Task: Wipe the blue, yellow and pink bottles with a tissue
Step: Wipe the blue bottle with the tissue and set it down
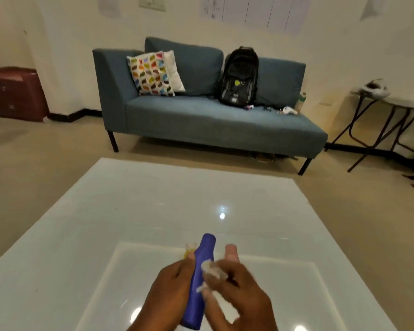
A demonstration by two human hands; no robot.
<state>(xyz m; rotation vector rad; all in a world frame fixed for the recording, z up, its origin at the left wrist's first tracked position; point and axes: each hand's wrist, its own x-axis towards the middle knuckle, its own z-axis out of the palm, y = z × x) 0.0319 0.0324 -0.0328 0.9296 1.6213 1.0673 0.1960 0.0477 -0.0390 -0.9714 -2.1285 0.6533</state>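
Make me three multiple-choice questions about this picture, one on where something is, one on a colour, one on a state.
1. Where is the black backpack?
A. on the white glossy table
B. on the teal sofa
C. on the floor

2. What colour is the plastic bottle being wiped?
A. blue
B. green
C. red

3. What is the right hand doing?
A. resting flat on the table
B. lifting a cushion
C. pressing a white tissue to the bottle

Answers: 1 B, the backpack leans upright on the teal sofa. 2 A, the left hand holds a blue plastic bottle. 3 C, the right hand pinches the crumpled white tissue against the bottle.
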